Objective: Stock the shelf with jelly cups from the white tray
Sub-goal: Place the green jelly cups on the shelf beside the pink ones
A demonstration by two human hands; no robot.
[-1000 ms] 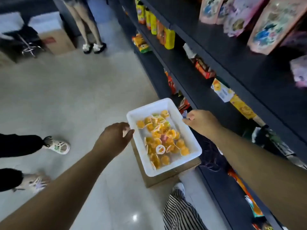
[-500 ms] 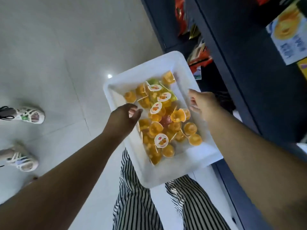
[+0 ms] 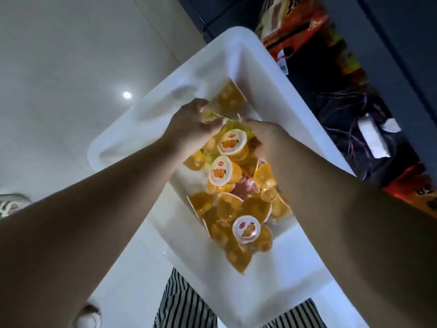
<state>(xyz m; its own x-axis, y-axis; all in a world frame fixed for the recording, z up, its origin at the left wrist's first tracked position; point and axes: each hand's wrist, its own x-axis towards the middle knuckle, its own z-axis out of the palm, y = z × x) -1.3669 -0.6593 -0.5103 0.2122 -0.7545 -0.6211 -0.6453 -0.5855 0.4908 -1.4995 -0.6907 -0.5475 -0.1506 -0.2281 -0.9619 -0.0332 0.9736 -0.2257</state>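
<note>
Status of stocking: early stage, by my assessment. The white tray [image 3: 238, 41] holds a sizeable heap of jelly cups [image 3: 236, 204], mostly orange, several with white printed lids facing up, one or two pinkish pieces among them. The heap covers the middle and near part of the tray floor; the far left corner shows bare white plastic.

Hands: both are inside the tray at the far end of the heap, close together and almost touching. The left hand [image 3: 189, 125] has its fingers curled down over cups at the top of the pile, and an orange cup [image 3: 230, 98] stands just beyond its fingertips. The right hand [image 3: 264, 138] is likewise curled into the cups, with a lidded cup [image 3: 233, 142] against its inner side. Both appear to be gathering a handful, though the fingertips are buried and the count of cups held cannot be determined.

Shelf: the dark shelf unit [image 3: 378, 55] runs along the right of the tray. Orange-red snack packets [image 3: 295, 22] sit on the visible level. No jelly cups can be identified on the shelf in this view, and the destination slot is not evident.

Remaining work, as judged: lift the handful clear, carry it to the shelf, set the cups down, then repeat until the tray is emptied. Loosely piled cups may slip from a two-handed scoop.

Striped trousers [image 3: 184, 304] show below the tray.
</note>
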